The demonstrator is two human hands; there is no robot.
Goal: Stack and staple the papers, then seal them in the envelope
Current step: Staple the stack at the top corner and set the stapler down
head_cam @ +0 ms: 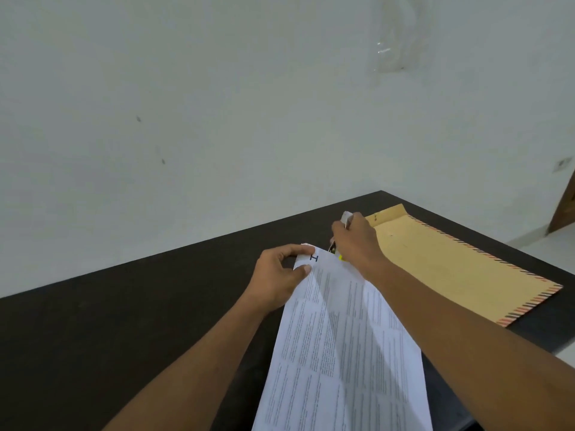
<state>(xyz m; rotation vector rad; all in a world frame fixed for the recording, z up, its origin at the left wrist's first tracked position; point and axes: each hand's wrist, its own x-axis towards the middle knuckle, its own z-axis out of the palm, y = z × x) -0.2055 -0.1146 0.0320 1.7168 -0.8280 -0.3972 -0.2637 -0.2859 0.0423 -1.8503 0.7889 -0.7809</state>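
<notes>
A stack of white printed papers (339, 346) lies lengthwise on the dark table (124, 321), reaching toward me. My left hand (280, 275) pinches the stack's far left corner between thumb and fingers. My right hand (354, 241) is closed around a stapler (333, 245) at the far top edge of the papers; only a metal tip, a white end and a bit of yellow show past the fingers. A tan envelope (460, 265) with a striped border lies flat to the right, flap end away from me.
A plain pale wall stands behind the table. The table's right edge runs just beyond the envelope, with light floor and a brown door (564, 206) past it.
</notes>
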